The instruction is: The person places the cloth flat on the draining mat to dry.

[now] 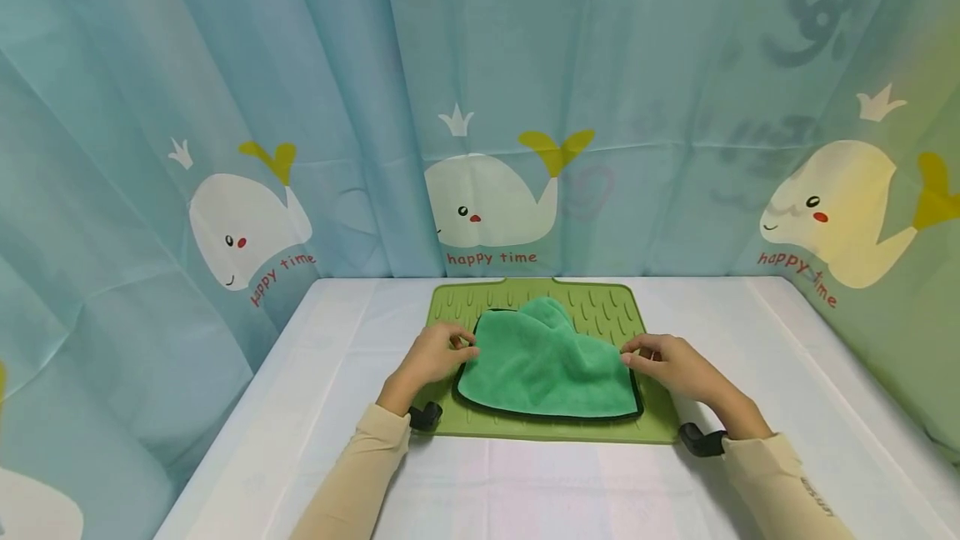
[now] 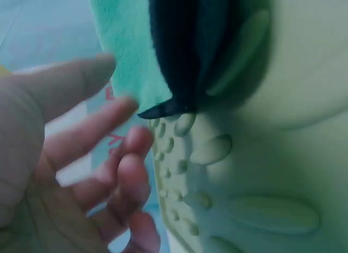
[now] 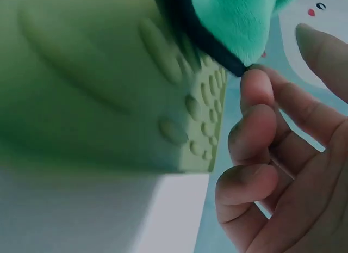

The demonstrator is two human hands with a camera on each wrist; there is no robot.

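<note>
A green cloth (image 1: 540,373) with a dark border lies spread on a green ribbed mat (image 1: 603,300), its far edge rumpled into a raised fold. At the cloth's left edge is my left hand (image 1: 435,352); in the left wrist view a gap shows between its thumb and loosely bent fingers, with nothing between them. My right hand (image 1: 675,365) is at the opposite edge. The right wrist view has its index fingertip at the dark-edged corner of the cloth (image 3: 234,24), while the thumb stands apart. Part of the mat is hidden under the cloth.
The mat lies on a white-covered table (image 1: 360,332). Behind and along the sides hangs a blue curtain (image 1: 645,65) printed with whales. A black band end (image 1: 702,440) sits by the right wrist, another (image 1: 426,417) by the left.
</note>
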